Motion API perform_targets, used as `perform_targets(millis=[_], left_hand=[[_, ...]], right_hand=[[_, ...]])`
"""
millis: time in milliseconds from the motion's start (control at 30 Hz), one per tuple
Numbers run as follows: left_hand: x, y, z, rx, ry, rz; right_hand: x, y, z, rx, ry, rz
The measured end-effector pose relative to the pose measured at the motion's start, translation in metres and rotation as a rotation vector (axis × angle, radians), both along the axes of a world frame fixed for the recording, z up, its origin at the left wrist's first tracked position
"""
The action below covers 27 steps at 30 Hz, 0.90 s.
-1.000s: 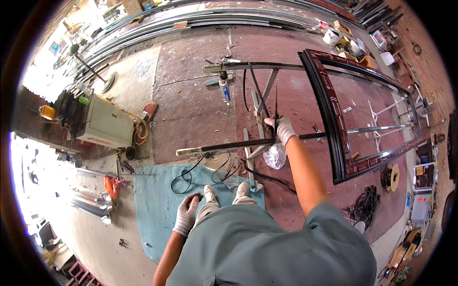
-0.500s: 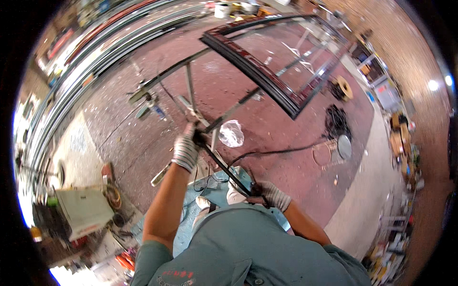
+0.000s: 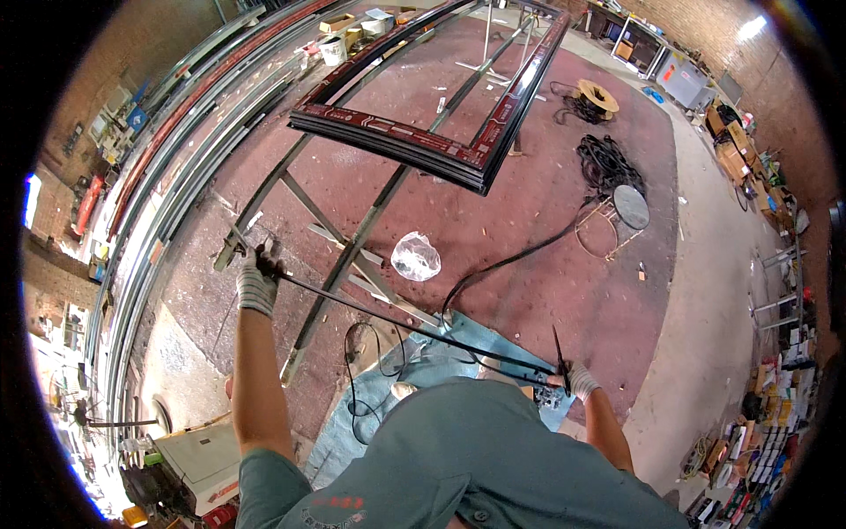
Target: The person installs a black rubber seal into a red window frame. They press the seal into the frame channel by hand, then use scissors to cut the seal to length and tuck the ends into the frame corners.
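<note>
A long thin black strip (image 3: 414,328) runs taut and slanting across in front of my body. My left hand (image 3: 256,280), in a striped work glove, is closed around its far left end, beside the end of a metal rack bar (image 3: 304,331). My right hand (image 3: 579,381), gloved too, grips the strip near my waist on the right; a short dark end sticks up above the fingers. Beyond the hands, a large dark window frame (image 3: 388,129) with red film on its faces rests on the rack.
A clear plastic bag (image 3: 416,257) lies on the reddish floor. Black coiled strip (image 3: 608,166), a wire stand with a round top (image 3: 631,207) and a yellow spool (image 3: 598,99) are to the right. Long profiles (image 3: 189,167) are stacked left. A blue sheet (image 3: 348,423) lies underfoot.
My hands have moved apart, the left one outward to the left and the right one to the right, drawing the strip out long between them. The view has shifted too.
</note>
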<state>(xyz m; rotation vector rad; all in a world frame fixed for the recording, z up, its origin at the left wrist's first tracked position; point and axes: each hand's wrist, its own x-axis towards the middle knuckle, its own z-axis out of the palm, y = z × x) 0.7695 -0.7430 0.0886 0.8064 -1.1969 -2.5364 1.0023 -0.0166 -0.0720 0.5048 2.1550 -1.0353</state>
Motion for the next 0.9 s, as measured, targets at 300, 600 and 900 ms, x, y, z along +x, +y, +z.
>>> perform_targets(millis=[300, 600, 900], left_hand=[[0.045, -0.04, 0.056, -0.291, 0.031, 0.239], [0.061, 0.029, 0.143, -0.433, 0.106, 0.269], [0.071, 0.29, 0.148, -0.714, -0.016, -0.265]], right_hand=[[-0.02, 0.107, -0.067, -0.377, -0.109, -0.18], [-0.086, 0.171, -0.124, 0.357, -0.051, 0.49], [-0.135, 0.08, -0.005, -0.037, 0.313, 0.214]])
